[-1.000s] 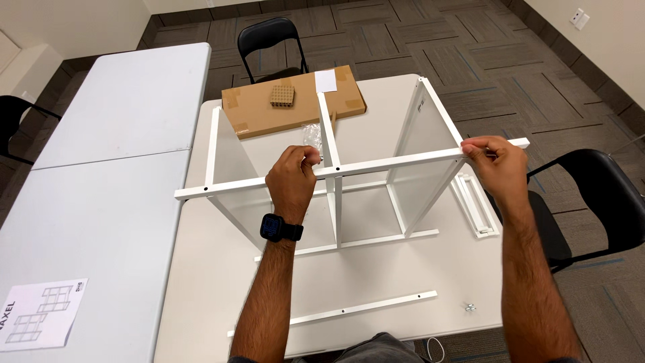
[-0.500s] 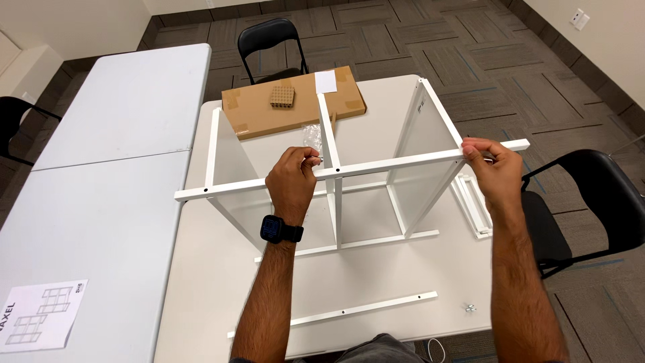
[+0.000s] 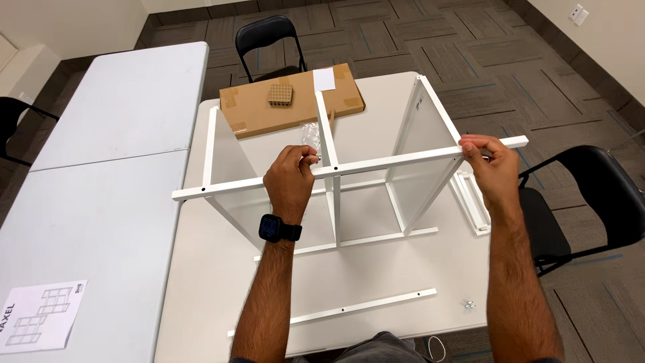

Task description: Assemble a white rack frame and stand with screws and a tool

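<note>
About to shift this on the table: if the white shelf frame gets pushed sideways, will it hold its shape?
Probably not rigidly. The white shelf frame is thin open bars, so it likely racks. Only both hands steady the top rail, left hand and right hand. It looks light and tippy.

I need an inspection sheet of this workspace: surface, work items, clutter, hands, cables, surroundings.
Surface: white table, second white table beside it.
Work items: white shelf frame standing on the table; long white rail across its top.
Clutter: cardboard box, loose rail, small screws, instruction sheet.
Hands: left hand and right hand both grip the rail.
Cables: white cable at table edge.
Surroundings: black folding chairs, carpet tiles.
</note>
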